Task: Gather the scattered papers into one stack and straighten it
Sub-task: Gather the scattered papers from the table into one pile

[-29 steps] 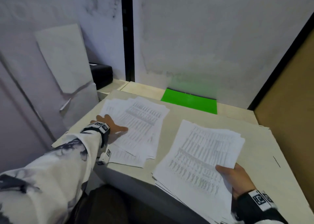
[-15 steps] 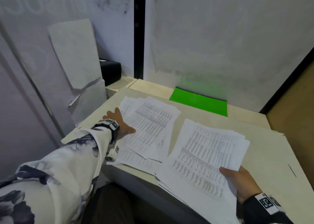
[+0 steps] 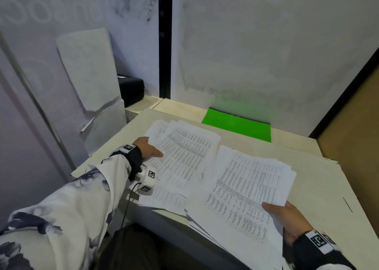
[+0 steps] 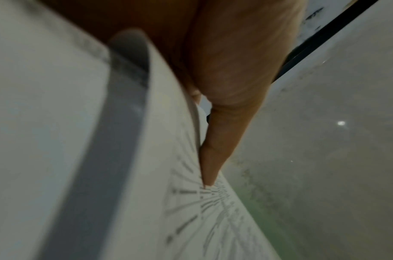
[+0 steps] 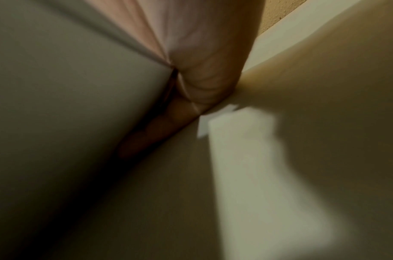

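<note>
Two loose piles of printed papers lie on the surface: the left pile [image 3: 184, 157] sits fanned out near the left edge, some sheets reaching the front edge, and the right pile [image 3: 246, 189] lies just beside it, overhanging the front edge toward the person. The left hand [image 3: 146, 149] grips the left pile at its left side, thumb on top of the sheets and fingers tucked out of sight beneath; the left wrist view shows the thumb [image 4: 213, 154] pressed on the printed page with the paper bowed up under it. The right hand [image 3: 287, 218] holds the near right corner of the right pile, thumb on top and fingers underneath, as the blurred right wrist view suggests. The step in hand looks like bringing the two piles together. To do it well, the left hand should keep its thumb pressing flat so the fanned sheets slide as one bundle and none are left behind, then lay them squarely on the right pile with the long edges parallel. The overhanging sheets are the risk: the right hand should keep them pinched and draw them fully onto the surface before squaring the edges. A green sheet [image 3: 235, 126] lies at the back edge, apart from both piles.
</note>
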Motion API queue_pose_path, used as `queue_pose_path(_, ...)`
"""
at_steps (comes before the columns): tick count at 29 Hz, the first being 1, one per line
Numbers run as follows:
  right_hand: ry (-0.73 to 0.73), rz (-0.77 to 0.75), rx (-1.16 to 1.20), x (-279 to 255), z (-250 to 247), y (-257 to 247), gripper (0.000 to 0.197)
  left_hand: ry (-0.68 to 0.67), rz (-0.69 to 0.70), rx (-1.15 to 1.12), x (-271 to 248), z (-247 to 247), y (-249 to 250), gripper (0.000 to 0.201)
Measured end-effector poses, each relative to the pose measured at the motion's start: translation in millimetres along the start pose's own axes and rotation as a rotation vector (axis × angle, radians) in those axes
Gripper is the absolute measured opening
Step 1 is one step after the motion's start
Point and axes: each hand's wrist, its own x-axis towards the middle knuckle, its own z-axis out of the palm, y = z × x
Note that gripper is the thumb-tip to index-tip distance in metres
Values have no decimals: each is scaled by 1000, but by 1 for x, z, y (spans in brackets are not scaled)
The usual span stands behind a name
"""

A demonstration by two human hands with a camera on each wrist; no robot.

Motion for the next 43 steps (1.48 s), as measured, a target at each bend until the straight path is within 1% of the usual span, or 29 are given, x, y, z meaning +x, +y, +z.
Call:
queue_pose_path(1, -1, 3, -7, -1, 0, 0, 60, 0, 32, -28, -3, -3, 5, 62)
queue_pose_path(3, 19, -2, -15, -1, 0, 2, 61, 21, 127, -41, -11, -12, 23, 61)
queue_pose_path(6, 29, 0, -14, -3, 2, 2, 60, 135, 354, 73, -34, -41, 63, 62)
queue_pose_path(8, 21, 0, -17, -4, 3, 0, 59, 131, 515, 20, -52, -61, 93, 64)
queue_pose_path(10, 9, 3, -7, -6, 5, -2, 58, 72, 605, -122, -72, -75, 120, 68)
queue_pose_path(12, 21, -1, 0, -4, 5, 0, 59, -48, 656, -377, -89, -77, 143, 72)
queue_pose_path(14, 27, -2, -7, -5, 7, 0, 61, -211, 716, -624, -101, -67, 158, 60)
queue_pose_path(15, 40, -17, -23, -3, 6, 2, 62, -286, 721, -710, -105, -57, 162, 52)
queue_pose_path(16, 59, -17, -37, -5, 9, 1, 62, -355, 684, -788, -105, -44, 161, 46)
queue_pose_path(18, 54, -10, -63, -8, 12, -1, 60, -476, 536, -924, -100, -10, 148, 49)
queue_pose_path(19, 68, -16, -83, -9, 10, -1, 55, -534, 459, -958, -98, 10, 137, 52)
queue_pose_path(20, 101, -6, -117, -10, 9, -1, 44, -562, 384, -941, -94, 32, 122, 54)
queue_pose_path(21, 150, 1, -136, -14, 12, -7, 26, -588, 299, -890, -92, 53, 108, 54)
queue_pose_path(22, 198, 2, -141, -16, 11, -9, 15, -593, 206, -805, -91, 72, 94, 53)
queue_pose_path(23, 230, 28, -118, -14, 11, -9, 15, -574, 124, -685, -94, 88, 80, 49)
queue_pose_path(24, 223, 54, -142, -15, 11, -11, 15, -526, 85, -506, -96, 99, 69, 41)
queue_pose_path(25, 232, 100, -136, -15, 11, -10, 28, -462, 90, -291, -96, 110, 59, 35)
queue_pose_path(26, 227, 101, -141, -12, 6, -6, 45, -403, 125, -85, -90, 118, 49, 34)
queue_pose_path(27, 198, 104, -64, -7, 0, -3, 55, -363, 167, 78, -86, 124, 42, 39)
queue_pose_path(28, 196, 106, 8, -6, -2, -1, 60, -351, 190, 164, -85, 128, 39, 45)
queue_pose_path(30, 143, 92, 83, -5, -3, -1, 64, -332, 196, 209, -87, 133, 40, 52)
queue_pose_path(32, 104, 34, -33, -10, -2, -4, 71, -345, 185, 205, -97, 139, 46, 49)
queue_pose_path(33, 74, 17, -97, -9, -2, -6, 65, -343, 180, 243, -101, 143, 48, 50)
queue_pose_path(34, 52, -4, -160, -12, 0, -7, 53, -336, 194, 322, -104, 148, 51, 57)
queue_pose_path(35, 56, -25, -217, -13, -1, -6, 43, -341, 226, 443, -106, 152, 54, 70)
queue_pose_path(37, 60, -36, -247, -14, -3, -6, 41, -403, 282, 663, -98, 160, 57, 101)
queue_pose_path(39, 49, -44, -245, -10, -6, -3, 43, -429, 283, 747, -89, 157, 62, 107)
queue_pose_path(41, 57, -38, -242, -6, -7, 0, 44, -352, 253, 786, -75, 140, 63, 104)
queue_pose_path(43, 53, -45, -236, -2, -10, 3, 47, -194, 197, 836, -54, 114, 58, 101)
